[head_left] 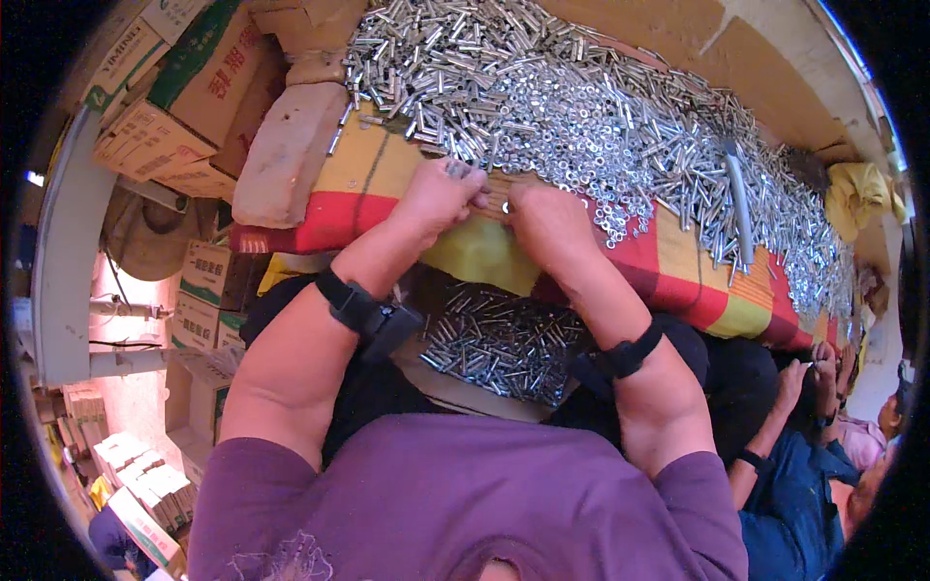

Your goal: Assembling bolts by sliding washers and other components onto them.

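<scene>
At far left stand printed cartons (203, 266), their contents hidden from me; above them is a larger brown-and-green carton (218, 82). A pale block (286, 155) sits on the counter's checked cloth (358, 174). My left grip (441, 198) is closed around small metal pieces (455, 169) at the heap's near edge. Below, between my forearms, a shallow cardboard box (470, 392) holds loose metal pins (504, 339). My right grip (550, 218) is narrow, fingers curled; I cannot tell what it holds. Beyond lie heaped silver rings (581, 136), flanked by metal cylinders (426, 102); rightward, a long grey bar (739, 203) rests on them.
</scene>
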{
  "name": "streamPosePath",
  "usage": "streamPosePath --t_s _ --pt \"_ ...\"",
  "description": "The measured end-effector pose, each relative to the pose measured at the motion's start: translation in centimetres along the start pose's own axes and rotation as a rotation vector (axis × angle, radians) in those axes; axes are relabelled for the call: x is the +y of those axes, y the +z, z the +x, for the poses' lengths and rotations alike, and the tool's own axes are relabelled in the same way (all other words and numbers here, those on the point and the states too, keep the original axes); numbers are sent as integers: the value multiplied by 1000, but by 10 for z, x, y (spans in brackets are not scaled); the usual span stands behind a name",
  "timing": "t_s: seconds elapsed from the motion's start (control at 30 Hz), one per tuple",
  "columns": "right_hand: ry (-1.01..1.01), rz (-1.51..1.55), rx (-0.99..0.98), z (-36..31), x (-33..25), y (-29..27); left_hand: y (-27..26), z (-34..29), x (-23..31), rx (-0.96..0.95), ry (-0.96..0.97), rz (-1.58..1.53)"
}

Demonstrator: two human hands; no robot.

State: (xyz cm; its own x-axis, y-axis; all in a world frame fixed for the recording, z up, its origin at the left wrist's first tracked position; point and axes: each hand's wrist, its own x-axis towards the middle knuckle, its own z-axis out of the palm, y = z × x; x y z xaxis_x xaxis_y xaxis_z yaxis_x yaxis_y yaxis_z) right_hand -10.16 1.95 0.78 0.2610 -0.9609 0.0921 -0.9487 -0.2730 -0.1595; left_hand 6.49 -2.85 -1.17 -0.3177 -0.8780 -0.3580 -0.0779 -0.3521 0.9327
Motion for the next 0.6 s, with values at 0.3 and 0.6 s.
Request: streamPosePath --t_s 0.3,0.6 --pt "-79 -20 130 1 -4 4 3 -7 1 18 106 131" --pt "247 853 160 -27 23 -23 17 1 -4 -69 353 418"
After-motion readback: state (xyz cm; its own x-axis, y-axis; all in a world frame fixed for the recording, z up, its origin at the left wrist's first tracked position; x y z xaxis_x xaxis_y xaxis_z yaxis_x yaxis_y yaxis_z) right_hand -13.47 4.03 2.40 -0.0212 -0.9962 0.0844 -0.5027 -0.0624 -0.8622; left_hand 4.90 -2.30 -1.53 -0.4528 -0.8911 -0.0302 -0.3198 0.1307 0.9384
